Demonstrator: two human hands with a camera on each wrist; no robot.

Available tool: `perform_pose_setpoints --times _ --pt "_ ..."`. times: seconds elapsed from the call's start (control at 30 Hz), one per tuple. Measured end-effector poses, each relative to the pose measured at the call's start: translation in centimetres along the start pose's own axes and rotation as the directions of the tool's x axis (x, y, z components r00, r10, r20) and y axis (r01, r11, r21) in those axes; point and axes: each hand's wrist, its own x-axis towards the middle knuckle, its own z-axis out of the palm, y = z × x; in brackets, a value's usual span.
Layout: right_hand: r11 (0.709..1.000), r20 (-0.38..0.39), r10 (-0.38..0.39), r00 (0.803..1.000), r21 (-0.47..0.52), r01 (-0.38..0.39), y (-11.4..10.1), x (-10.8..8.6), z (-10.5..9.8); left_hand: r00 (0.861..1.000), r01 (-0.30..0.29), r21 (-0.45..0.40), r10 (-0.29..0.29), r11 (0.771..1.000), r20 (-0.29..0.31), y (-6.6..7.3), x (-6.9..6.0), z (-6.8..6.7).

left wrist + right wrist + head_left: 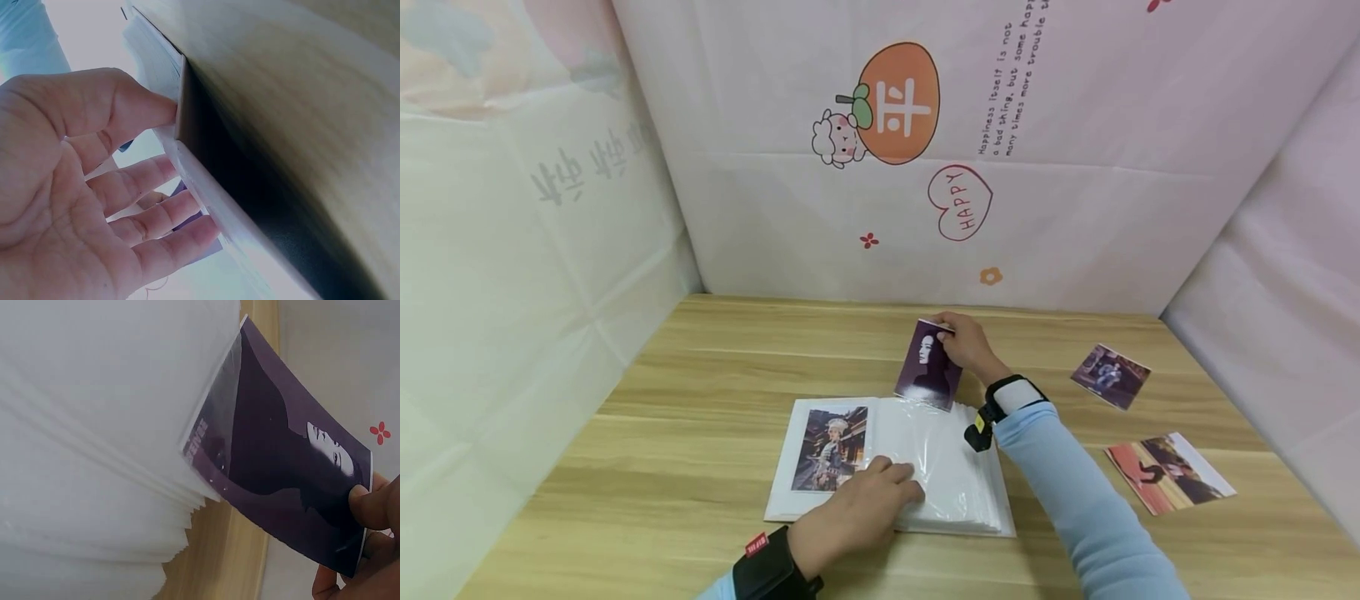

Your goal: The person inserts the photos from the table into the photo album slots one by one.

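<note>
An open photo album (pixel 940 521) lies on the table, with a photo of a person in a patterned outfit (pixel 829 450) in its left page. My left hand (pixel 868 504) rests across the middle of the album; its thumb (pixel 140 109) touches the near edge by the spine and its fingers lie on the pages. At the far edge of the right page, my right hand (pixel 967 340) pinches the top corner of a purple portrait photo (pixel 928 367) between thumb and fingers. Clear film of the page sleeve (pixel 215 406) covers the photo's lower end, while the rest sticks out, tilted.
To the right on the wooden table (pixel 700 417) lie a dark photo (pixel 1111 377) and, nearer, a reddish photo (pixel 1168 472), apart from each other. A printed white cloth (pixel 760 225) hangs behind the table and along both sides.
</note>
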Motion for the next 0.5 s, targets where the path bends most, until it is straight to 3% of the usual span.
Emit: perform_pose_setpoints --times 0.17,0.5 --pt "0.999 0.018 -0.05 0.999 -0.002 0.05 0.02 0.29 0.43 1.0 0.001 0.003 -0.001 1.0 -0.006 0.04 -0.03 -0.11" --pt "0.996 0.056 -0.077 0.995 -0.031 0.078 -0.45 0.37 0.85 1.0 -0.012 -0.011 0.011 1.0 -0.025 0.0 -0.07 -0.05"
